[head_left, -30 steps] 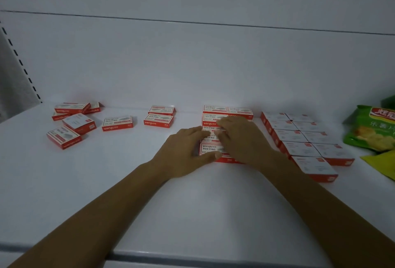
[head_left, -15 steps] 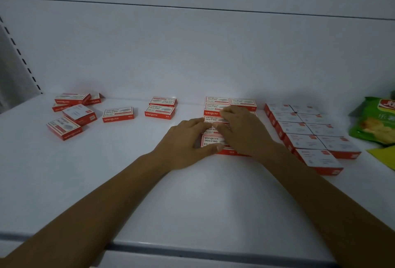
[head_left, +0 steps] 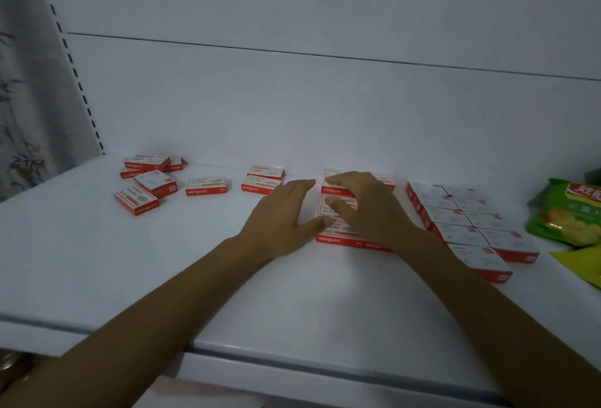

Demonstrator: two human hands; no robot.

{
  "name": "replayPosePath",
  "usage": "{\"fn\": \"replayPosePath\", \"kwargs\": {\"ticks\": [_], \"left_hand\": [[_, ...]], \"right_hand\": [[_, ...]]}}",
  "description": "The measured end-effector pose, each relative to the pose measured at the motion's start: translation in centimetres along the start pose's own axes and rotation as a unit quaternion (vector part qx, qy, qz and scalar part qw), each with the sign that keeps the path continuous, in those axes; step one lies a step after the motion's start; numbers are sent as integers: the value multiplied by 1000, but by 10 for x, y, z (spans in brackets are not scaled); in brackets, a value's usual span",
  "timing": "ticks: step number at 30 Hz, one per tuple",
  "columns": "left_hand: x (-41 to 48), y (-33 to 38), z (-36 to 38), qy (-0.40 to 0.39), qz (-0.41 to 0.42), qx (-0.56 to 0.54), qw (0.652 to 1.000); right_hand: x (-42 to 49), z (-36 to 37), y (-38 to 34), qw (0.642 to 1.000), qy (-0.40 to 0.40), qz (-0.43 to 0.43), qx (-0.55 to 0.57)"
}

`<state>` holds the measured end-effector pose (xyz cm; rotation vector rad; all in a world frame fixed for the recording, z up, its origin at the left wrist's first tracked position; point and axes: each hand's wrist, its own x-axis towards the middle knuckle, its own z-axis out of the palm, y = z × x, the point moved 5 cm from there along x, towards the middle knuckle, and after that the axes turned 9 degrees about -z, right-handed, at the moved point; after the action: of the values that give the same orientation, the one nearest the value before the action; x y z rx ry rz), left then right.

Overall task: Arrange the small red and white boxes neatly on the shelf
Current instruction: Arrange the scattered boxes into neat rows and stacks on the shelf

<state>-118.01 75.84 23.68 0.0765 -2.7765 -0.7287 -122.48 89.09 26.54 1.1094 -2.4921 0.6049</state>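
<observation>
Small red and white boxes lie on the white shelf [head_left: 97, 261]. A tidy middle block of boxes [head_left: 338, 238] runs from the back wall toward me. My right hand [head_left: 364, 209] lies flat on top of that block, fingers spread. My left hand [head_left: 283, 215] rests against the block's left side, thumb touching a box edge, fingers apart. To the right stands a neat two-column group of boxes [head_left: 461, 228]. Loose boxes lie scattered at the left: one pair [head_left: 263, 180], a single box [head_left: 206, 186], and a cluster [head_left: 146, 186].
A green snack bag [head_left: 566, 215] and a yellow packet [head_left: 582, 261] sit at the far right. The shelf's front edge [head_left: 292, 355] runs across the bottom. A slotted upright [head_left: 71, 59] stands at the left, with a patterned curtain beside it.
My left hand has opened and slid slightly left off the block's top to its side. My right hand stays on the block. The camera has tilted down.
</observation>
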Motion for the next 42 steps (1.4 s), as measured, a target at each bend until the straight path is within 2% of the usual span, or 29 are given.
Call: {"fn": "replayPosePath", "kwargs": {"ticks": [6, 14, 18, 22, 30, 35, 39, 42], "left_hand": [[-5, -31, -46, 45, 61, 117, 990], [-36, -121, -98, 62, -5, 159, 985], [-48, -166, -132, 86, -21, 177, 980], [-49, -210, -165, 91, -32, 148, 984], [-19, -271, -179, 43, -8, 112, 993], [2, -277, -176, 23, 68, 97, 993], [19, -266, -167, 8, 134, 68, 989], [27, -263, -159, 16, 179, 1, 984]], "right_hand": [[12, 6, -34, 995, -52, -85, 1], [66, 53, -97, 984, -129, -127, -2], [101, 80, -144, 977, -122, -174, 10], [138, 102, -179, 973, -126, -193, 12], [188, 153, -202, 979, -160, -123, 3], [191, 174, -196, 986, -159, -53, 23], [187, 175, -198, 983, -172, -38, 54], [181, 162, -196, 992, -114, -21, 58]]}}
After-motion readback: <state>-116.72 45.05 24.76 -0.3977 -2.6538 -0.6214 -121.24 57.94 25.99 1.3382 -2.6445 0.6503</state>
